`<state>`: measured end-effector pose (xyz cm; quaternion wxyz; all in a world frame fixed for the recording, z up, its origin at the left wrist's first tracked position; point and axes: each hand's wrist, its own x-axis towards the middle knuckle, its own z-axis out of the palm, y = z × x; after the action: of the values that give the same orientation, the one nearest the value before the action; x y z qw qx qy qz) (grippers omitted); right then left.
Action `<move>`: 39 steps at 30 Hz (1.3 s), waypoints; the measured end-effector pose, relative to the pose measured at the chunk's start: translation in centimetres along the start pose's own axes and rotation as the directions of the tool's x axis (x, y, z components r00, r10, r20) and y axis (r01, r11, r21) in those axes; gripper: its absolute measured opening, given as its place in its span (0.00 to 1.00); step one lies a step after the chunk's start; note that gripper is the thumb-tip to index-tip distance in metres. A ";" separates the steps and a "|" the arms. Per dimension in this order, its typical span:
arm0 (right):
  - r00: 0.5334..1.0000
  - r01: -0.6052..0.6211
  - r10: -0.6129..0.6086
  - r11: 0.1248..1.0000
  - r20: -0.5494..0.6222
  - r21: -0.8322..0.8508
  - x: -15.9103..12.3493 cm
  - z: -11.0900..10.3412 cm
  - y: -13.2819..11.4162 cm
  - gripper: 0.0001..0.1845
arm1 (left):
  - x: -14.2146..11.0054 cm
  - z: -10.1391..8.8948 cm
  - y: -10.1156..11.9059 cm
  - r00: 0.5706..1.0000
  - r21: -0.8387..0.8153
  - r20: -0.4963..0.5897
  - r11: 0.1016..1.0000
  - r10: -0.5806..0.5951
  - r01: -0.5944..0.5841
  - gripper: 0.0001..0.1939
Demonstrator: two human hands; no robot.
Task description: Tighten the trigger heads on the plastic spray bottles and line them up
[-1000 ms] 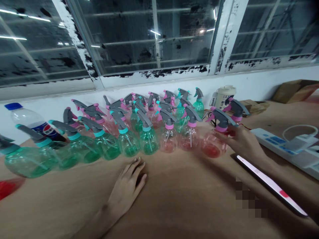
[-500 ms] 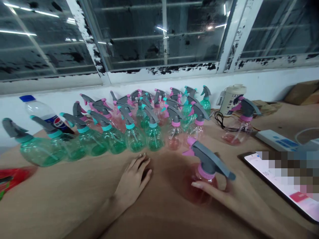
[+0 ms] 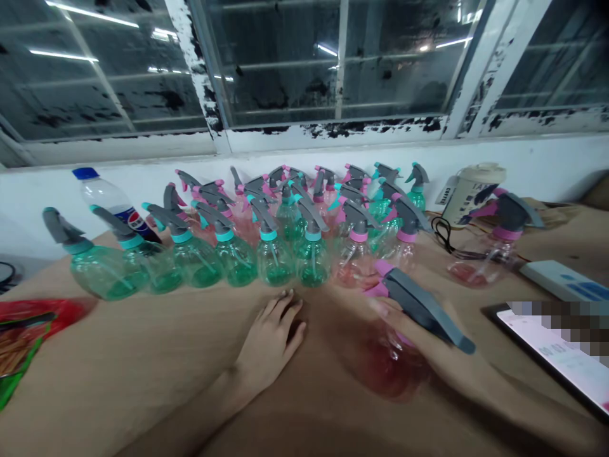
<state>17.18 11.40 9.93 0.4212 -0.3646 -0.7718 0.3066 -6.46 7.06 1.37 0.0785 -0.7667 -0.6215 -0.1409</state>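
Since a second ago, the right hand (image 3: 440, 355) has brought a pink spray bottle (image 3: 392, 371) away from the right end of the front row and nearer the person, while the left hand (image 3: 271, 336) stays on the desk (image 3: 143, 362). Seen from the head view, the right hand is closed around this bottle's neck, under the grey spray head (image 3: 423, 304); the left lies flat and empty, fingers loosely spread, just in front of the green bottles (image 3: 277, 270).

Bare wood stretches from the left hand to a red packet (image 3: 52, 311) at the left, with a narrower strip between the two hands. A gap in the row parts the front pink bottles (image 3: 354, 257) from another pink bottle (image 3: 490, 257) standing alone near a black cable (image 3: 442, 231). On the right, a phone (image 3: 552, 349) and a power strip (image 3: 554, 279) leave little room beside the right forearm. Behind the rows, a white wall (image 3: 42, 209) bounds the desk; its near edge is out of view.

Motion blurs the held bottle's base, so whether it touches the wood cannot be told. Rear bottles overlap too much to count. Packet and phone are cut off by the frame.
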 end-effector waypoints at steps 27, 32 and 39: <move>0.987 0.118 -0.125 0.990 0.098 0.073 5.0 2.9 2.4 0.13 | -0.1 -0.2 0.1 0.999 -0.025 0.047 0.999 -0.023 0.025 0.18; 0.990 0.094 -0.102 0.992 0.102 0.081 4.9 2.6 2.0 0.13 | -0.1 -0.2 0.1 1.000 -0.045 0.016 0.999 -0.021 0.022 0.18; 0.989 0.082 -0.101 0.983 0.108 0.167 4.7 2.8 2.5 0.09 | -0.1 -0.2 0.1 1.000 -0.052 0.008 0.998 -0.020 0.021 0.18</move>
<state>13.72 16.16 8.73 0.4176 -0.2747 -0.7835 0.3691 -6.41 6.92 1.52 0.0547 -0.7625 -0.6257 -0.1553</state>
